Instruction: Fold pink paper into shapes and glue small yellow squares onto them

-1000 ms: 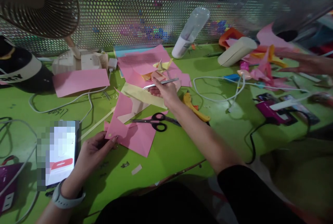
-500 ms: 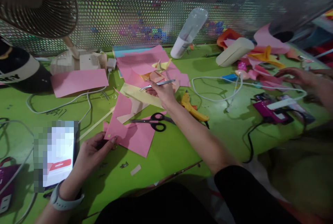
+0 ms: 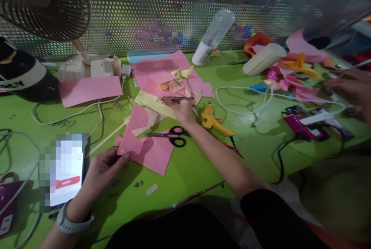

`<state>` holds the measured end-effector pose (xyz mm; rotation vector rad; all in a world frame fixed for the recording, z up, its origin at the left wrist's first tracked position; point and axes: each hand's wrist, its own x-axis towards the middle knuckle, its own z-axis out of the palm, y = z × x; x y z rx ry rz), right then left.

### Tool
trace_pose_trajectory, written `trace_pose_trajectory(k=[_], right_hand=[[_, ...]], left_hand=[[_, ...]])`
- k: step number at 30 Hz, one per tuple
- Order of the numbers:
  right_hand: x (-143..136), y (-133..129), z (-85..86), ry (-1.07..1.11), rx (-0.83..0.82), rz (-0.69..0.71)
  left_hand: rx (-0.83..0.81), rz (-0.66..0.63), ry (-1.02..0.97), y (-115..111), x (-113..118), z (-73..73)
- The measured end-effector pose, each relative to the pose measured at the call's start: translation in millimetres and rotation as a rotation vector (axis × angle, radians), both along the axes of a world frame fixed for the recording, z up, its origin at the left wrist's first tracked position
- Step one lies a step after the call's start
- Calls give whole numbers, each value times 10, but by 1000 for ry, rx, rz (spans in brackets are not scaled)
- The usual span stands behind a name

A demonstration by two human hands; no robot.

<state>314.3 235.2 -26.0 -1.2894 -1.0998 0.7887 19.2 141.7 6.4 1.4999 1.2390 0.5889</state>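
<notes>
While the left hand (image 3: 102,168) stays put, the right hand (image 3: 182,110) has turned its metal tweezers (image 3: 183,98): slanted half a second ago, they now lie nearly level. Consequence for the work: the tips point leftward over the pale yellow paper (image 3: 149,104), slightly apart, nothing visible between them; contact with it cannot be told.

Left grip: thumb and fingers together, clamped on the near-left corner of the pink paper (image 3: 131,141), on the green surface (image 3: 191,168).

Right grip: clamped on the tweezers; exact finger placement unclear.

Black-handled scissors (image 3: 169,137): blades leftward, lying partly over pink paper, handles near the right forearm.

Yellow glue gun (image 3: 216,122): right of that forearm, cord trailing nearer.

Pink sheets (image 3: 150,65): stacked beyond the right hand.

Smartphone (image 3: 69,164): screen lit, left of the left hand.

Co-worker's hand (image 3: 344,83): far right, farther out than a second ago.
</notes>
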Motion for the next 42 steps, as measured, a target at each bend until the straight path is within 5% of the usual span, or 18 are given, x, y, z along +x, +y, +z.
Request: trace_pose_trajectory(k=[12,25,42], right_hand=[[-44,-7,17,-72,20,8],[0,90,-158,-53,17,-27],[-28,46,-77,-18,-2,-3]], left_hand=[[12,-6,-22,-5,3,6],[-26,8,-42,-3,23,26],[-31,-22,-31,-2,3,-5]])
